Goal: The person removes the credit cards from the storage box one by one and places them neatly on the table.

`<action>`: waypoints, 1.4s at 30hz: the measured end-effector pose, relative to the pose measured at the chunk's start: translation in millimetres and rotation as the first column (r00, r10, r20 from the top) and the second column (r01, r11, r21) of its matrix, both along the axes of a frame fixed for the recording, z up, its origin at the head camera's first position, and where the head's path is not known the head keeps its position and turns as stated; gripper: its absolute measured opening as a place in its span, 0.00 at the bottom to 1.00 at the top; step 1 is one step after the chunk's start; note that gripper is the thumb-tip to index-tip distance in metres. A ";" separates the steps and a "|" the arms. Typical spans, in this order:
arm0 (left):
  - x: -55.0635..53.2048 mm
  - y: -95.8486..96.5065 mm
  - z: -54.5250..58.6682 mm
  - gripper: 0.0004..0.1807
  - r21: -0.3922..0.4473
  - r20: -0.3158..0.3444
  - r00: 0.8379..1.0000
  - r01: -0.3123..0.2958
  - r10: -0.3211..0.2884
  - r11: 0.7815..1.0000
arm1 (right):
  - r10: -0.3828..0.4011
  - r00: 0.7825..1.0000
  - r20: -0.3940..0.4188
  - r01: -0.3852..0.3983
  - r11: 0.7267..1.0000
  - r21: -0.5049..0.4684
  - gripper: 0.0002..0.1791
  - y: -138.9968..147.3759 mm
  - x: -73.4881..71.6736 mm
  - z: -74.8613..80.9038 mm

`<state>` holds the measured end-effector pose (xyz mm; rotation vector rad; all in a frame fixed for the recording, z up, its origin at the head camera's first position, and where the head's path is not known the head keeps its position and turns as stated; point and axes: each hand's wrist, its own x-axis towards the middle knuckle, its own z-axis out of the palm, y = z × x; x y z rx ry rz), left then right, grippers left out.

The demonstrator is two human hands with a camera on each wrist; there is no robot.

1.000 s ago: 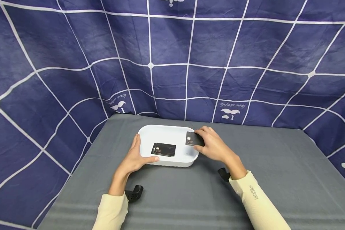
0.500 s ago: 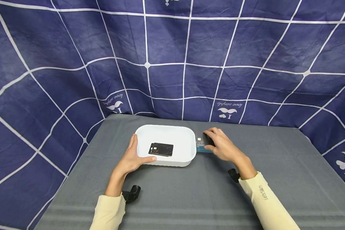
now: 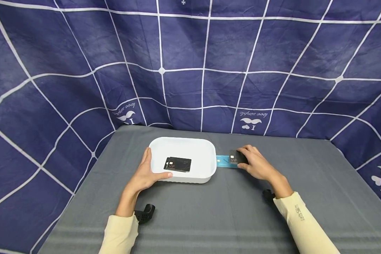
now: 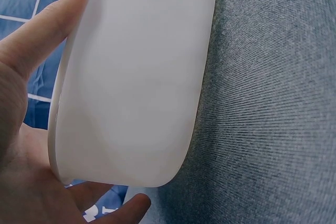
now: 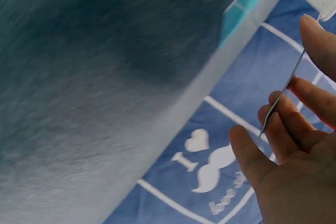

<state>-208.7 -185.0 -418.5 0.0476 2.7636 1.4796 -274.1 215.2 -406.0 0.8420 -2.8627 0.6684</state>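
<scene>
Black card [image 3: 236, 157], right of centre: I saw the right hand [image 3: 257, 164] pinch it above the blue card [image 3: 223, 161]; the left hand [image 3: 144, 175], spread, touched the tray [image 3: 190, 146]. Carrying seemed the step; next called for steady pinching.

From above, the head camera faces forward and down over the grey table [image 3: 193, 215], the white tray [image 3: 197, 151] and the patterned curtain [image 3: 184, 42]. The left wrist camera, turned sideways, looks from close beside the left hand [image 3: 144, 173] at the tray's outer wall, a strip of which the head view shares. The right wrist camera, tilted, looks past the nearby right hand [image 3: 255, 163], sharing the blue card [image 3: 223, 161] and curtain with the head view.
</scene>
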 end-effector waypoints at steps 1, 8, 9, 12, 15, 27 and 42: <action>-0.1 -0.8 0.3 0.74 -0.001 -0.002 1.000 -0.002 0.002 1.000 | -0.006 1.000 0.009 0.006 1.000 -0.003 0.29 2.0 -1.9 -1.3; 1.4 -1.9 3.6 0.74 0.002 0.002 1.000 -0.002 0.002 1.000 | -0.019 0.998 0.065 0.020 1.000 -0.003 0.30 18.8 -11.3 -14.7; 1.6 -1.7 3.7 0.74 0.003 0.004 1.000 0.001 -0.001 1.000 | -0.020 0.997 0.070 0.020 1.000 -0.004 0.30 21.2 -12.7 -16.3; 1.2 -0.9 3.0 0.74 0.001 0.001 1.000 -0.003 0.003 1.000 | -0.029 0.995 0.092 0.030 1.000 -0.008 0.29 27.4 -17.4 -19.6; 0.5 -0.2 1.0 0.74 -0.003 -0.003 1.000 -0.006 0.006 1.000 | -0.029 0.994 0.109 0.029 1.000 0.000 0.29 31.8 -21.6 -21.0; -1.3 -0.7 -0.2 0.74 -0.003 -0.005 1.000 -0.008 0.008 1.000 | 0.017 0.987 0.162 -0.016 1.000 -0.008 0.27 37.9 -24.3 -19.8; -1.1 -0.4 -0.6 0.74 0.000 -0.011 1.000 -0.008 0.008 1.000 | -0.012 0.966 0.259 0.027 0.998 -0.053 0.30 40.3 -27.6 -20.4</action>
